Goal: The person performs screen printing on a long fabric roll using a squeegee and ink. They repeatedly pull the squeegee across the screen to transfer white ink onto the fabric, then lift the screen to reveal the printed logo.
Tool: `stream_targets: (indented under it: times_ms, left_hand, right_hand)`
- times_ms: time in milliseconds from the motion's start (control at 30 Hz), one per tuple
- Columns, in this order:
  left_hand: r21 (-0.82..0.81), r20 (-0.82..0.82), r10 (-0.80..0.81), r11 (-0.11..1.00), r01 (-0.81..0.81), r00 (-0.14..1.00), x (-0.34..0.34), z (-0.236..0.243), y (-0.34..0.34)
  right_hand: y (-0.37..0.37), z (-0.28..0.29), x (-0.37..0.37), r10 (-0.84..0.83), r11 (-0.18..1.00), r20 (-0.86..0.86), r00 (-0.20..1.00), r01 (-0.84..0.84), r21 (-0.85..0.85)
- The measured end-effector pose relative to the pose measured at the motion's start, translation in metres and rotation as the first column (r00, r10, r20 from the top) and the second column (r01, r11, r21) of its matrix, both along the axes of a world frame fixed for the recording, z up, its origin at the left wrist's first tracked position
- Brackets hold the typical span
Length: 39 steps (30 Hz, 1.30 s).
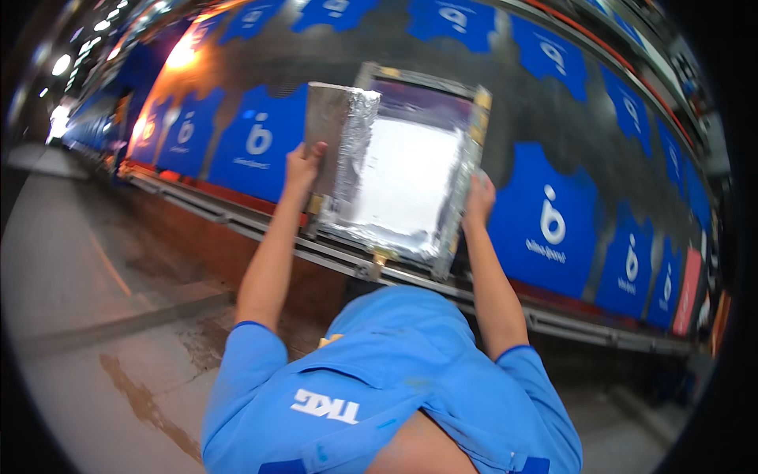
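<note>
A screen-printing frame (pixel 466 162) with silvery, ink-smeared edges lies over the printing table in front of me, slightly tilted. Inside it, white ink (pixel 407 178) covers most of the mesh, and a purple-grey band shows at its far end. My left hand (pixel 305 167) is closed around the near end of a squeegee (pixel 328 126), a flat brownish board whose right side is coated in silvery, ink-like crust. The squeegee stands along the frame's left side. My right hand (pixel 478 197) grips the frame's right edge, its fingers partly hidden.
Blue cut fabric panels (pixel 545 225) with white printed logos lie in rows on the long dark table (pixel 272 59). A metal rail (pixel 505 304) runs along its near edge. At the left is a concrete floor (pixel 103 300); a bright orange glow lights the table's far left.
</note>
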<state>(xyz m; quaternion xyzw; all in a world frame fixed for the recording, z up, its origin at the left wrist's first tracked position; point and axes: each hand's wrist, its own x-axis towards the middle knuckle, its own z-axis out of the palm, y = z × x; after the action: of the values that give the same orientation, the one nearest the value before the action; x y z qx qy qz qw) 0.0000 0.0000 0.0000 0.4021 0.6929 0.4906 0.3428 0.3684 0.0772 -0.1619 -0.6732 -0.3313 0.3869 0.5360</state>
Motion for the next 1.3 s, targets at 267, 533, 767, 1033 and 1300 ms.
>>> stream_targets:
  times_ms: [267, 533, 767, 1033, 1300]
  left_hand:
    - [-0.405, -0.634, -0.514, 0.857, 0.318, 0.577, 0.033, -0.008, 0.017]
    - [-0.464, -0.767, -0.581, 0.796, 0.390, 0.272, 0.036, -0.031, 0.018]
    - [-0.297, -0.724, -0.442, 0.893, 0.338, 0.530, 0.014, -0.007, 0.035]
    - [-0.076, -0.860, -0.226, 0.943, 0.323, 0.457, 0.017, -0.004, 0.072]
    - [-0.052, -0.897, -0.273, 0.847, 0.529, 0.349, 0.058, -0.045, 0.214]
  right_hand:
    - [0.006, 0.030, 0.008, 0.245, 0.933, -0.332, 0.911, -0.315, -0.176]
    - [0.009, 0.065, 0.008, 0.212, 0.964, 0.750, 0.627, -0.260, -0.055]
    - [0.017, 0.045, -0.031, 0.259, 0.950, 0.432, 0.864, -0.147, -0.274]
    - [-0.004, 0.061, -0.026, 0.047, 0.998, 0.393, 0.918, -0.027, -0.056]
    - [0.009, 0.091, 0.029, 0.434, 0.895, 0.700, 0.568, -0.185, -0.405]
